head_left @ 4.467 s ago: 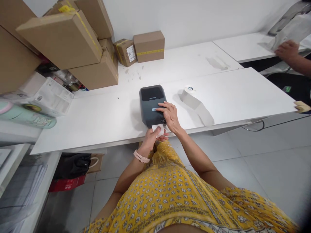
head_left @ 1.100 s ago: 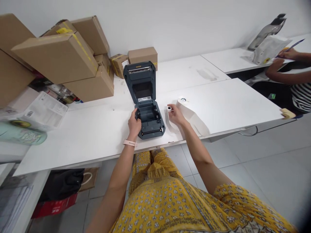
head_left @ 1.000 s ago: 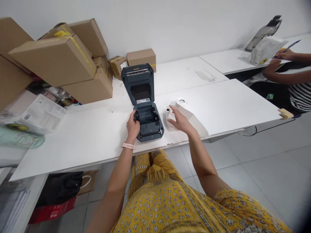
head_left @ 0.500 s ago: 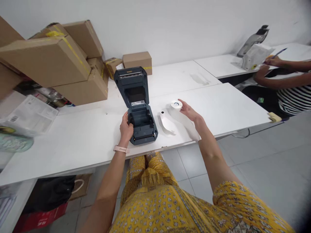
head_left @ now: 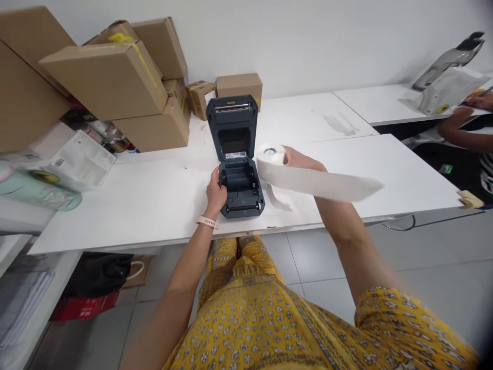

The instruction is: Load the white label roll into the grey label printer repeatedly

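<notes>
A dark label printer stands on the white table with its lid raised and its inner bay exposed. My left hand grips the printer's left side. Just right of the printer, my right hand holds a white paper roll, its fingers partly hidden behind the roll. From the roll a long loose strip trails to the right across my forearm. Another curled paper strip lies on the table beneath the held roll, mostly covered by it.
Cardboard boxes are stacked at the back left, with smaller ones behind the printer. A green bottle lies at the left. At the far right are a dark-topped bottle, a bag and another person's arm.
The paper roll has risen and moved left towards the printer in my right hand, its strip swinging out to the right. My left hand still grips the printer. The view has shifted left.
</notes>
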`<state>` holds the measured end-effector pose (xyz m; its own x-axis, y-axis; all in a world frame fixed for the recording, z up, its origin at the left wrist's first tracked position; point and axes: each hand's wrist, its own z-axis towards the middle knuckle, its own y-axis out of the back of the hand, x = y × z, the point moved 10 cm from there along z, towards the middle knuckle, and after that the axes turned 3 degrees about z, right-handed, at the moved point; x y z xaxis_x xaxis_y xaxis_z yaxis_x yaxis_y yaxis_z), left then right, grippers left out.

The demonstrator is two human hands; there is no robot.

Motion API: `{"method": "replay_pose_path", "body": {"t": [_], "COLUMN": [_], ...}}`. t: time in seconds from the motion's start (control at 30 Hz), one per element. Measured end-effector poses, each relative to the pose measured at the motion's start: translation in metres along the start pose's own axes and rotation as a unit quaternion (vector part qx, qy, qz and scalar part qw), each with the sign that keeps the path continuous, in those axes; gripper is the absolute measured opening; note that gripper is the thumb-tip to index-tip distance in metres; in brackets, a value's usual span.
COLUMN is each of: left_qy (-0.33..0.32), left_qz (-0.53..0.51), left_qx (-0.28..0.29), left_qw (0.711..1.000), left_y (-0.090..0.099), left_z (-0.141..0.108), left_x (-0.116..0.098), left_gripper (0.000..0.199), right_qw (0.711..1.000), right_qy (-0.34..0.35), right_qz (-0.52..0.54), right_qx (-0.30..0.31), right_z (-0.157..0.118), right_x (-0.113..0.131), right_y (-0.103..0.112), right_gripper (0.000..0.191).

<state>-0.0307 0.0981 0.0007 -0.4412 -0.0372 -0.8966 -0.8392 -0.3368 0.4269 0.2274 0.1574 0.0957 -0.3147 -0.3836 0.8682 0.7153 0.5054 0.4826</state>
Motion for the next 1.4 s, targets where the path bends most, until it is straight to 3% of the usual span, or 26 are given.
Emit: {"method": "replay_pose_path", "body": {"t": [0.1, 0.23, 0.57, 0.83, 0.97, 1.13, 1.27, 1.4], "left_qy": [-0.001, 0.006, 0.011, 0.010, 0.012, 0.007, -0.002, -0.014], "left_qz": [-0.001, -0.005, -0.041, -0.025, -0.022, -0.042, -0.055, -0.072], "left_qx": [-0.001, 0.003, -0.001, -0.002, 0.000, 0.000, 0.003, 0.006], "left_qw": [1.000, 1.000, 0.999, 1.000, 1.000, 0.999, 0.998, 0.997], "left_y": [0.001, 0.003, 0.003, 0.002, 0.002, -0.001, -0.004, -0.006], "left_z": [-0.002, -0.004, -0.006, -0.003, -0.003, 0.000, 0.003, 0.007], "left_x": [-0.004, -0.006, -0.003, -0.003, -0.002, 0.003, 0.008, 0.011], "left_gripper": [0.084, 0.084, 0.082, 0.082, 0.079, 0.077, 0.079, 0.081], "right_qw": [0.989, 0.962, 0.899, 0.871, 0.894, 0.944, 0.959, 0.951], "right_qy": [0.067, 0.016, -0.064, -0.016, 0.010, 0.122, 0.101, 0.075], "right_qz": [-0.041, -0.202, -0.374, -0.421, -0.389, -0.268, -0.234, -0.286], "right_qx": [0.123, 0.181, 0.216, 0.255, 0.222, 0.151, 0.122, 0.089], "right_z": [0.036, 0.069, 0.086, 0.097, 0.089, 0.046, 0.005, -0.019], "right_x": [0.044, 0.036, 0.009, -0.026, -0.022, 0.019, 0.031, 0.031], "right_y": [-0.050, -0.090, -0.115, -0.135, -0.135, -0.143, -0.157, -0.170], "right_gripper": [0.063, 0.069, 0.077, 0.088, 0.088, 0.059, 0.051, 0.053]}}
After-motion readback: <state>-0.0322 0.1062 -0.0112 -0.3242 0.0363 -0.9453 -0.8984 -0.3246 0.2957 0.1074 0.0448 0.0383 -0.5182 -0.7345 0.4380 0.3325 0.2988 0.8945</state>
